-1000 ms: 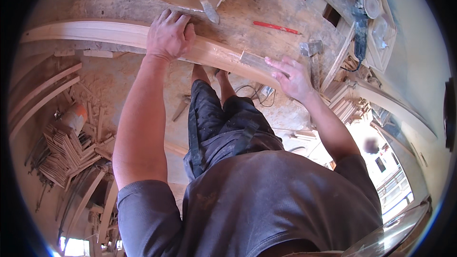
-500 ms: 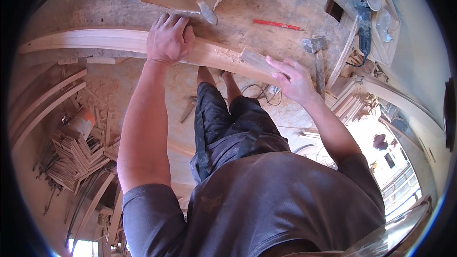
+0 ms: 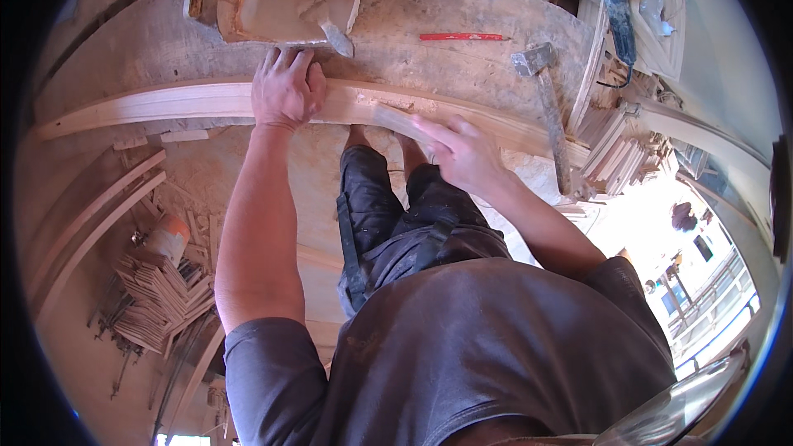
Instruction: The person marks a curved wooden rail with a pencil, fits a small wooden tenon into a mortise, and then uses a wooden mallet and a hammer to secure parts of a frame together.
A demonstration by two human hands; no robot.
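Note:
A long pale wooden moulding (image 3: pixel 190 99) lies along the near edge of the workbench. My left hand (image 3: pixel 285 92) is wrapped over it, its fingers toward the far side, pressing on its top. In my right hand (image 3: pixel 464 149) is a flat, greyish strip-like tool (image 3: pixel 395 118), whose free end rests on the moulding; whether it is a file or a blade I cannot tell. Wood shavings (image 3: pixel 417 105) lie on the moulding just beyond the tool. Past my left hand stands a wooden trough (image 3: pixel 285 4) of pale paste with a brush-like tool (image 3: pixel 337 37) in it.
A red pencil (image 3: pixel 462 36) lies on the bench (image 3: pixel 396 0), with a hammer (image 3: pixel 549 99) to its right. An angle grinder (image 3: pixel 615 12) sits at the far right. Stacked wood strips (image 3: pixel 161 297) and a whitish bucket (image 3: pixel 168 235) are at the lower left.
My right hand and its tool have moved left along the moulding, closer to my left hand. My left hand stays gripping the moulding. The view has shifted slightly.

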